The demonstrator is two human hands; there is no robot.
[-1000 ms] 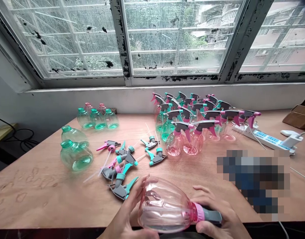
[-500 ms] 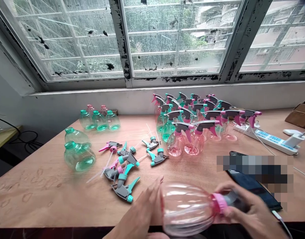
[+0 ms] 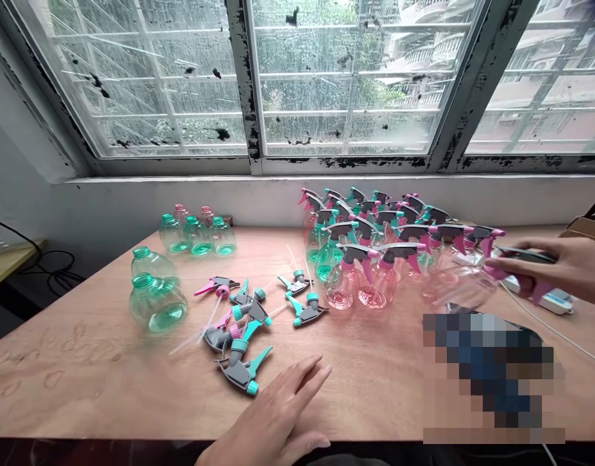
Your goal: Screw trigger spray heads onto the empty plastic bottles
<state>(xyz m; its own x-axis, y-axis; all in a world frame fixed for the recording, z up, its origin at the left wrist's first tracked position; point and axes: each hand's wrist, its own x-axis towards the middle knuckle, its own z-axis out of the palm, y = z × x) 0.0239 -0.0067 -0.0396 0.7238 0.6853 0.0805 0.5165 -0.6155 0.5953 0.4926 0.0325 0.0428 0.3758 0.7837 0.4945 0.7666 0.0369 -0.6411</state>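
My right hand [image 3: 544,268] grips a pink spray bottle [image 3: 460,288] by its grey and pink spray head. The bottle is tilted on its side, its base pointing left, beside the front right of the assembled spray bottles [image 3: 379,278]. My left hand [image 3: 282,408] lies at the table's near edge with its fingers stretched out and nothing in it. Just beyond it are loose spray heads [image 3: 239,372] in grey with teal or pink parts, some with thin dip tubes.
Green bottles without heads [image 3: 156,307] stand at the left, with more green and pink ones behind. A power strip [image 3: 562,301] lies behind my right hand. A partly blurred-out phone [image 3: 525,327] lies at the right on the wooden table [image 3: 84,401].
My right hand has carried the pink spray bottle from the near edge up and right to the assembled group. My left hand has come away from the bottle's base.
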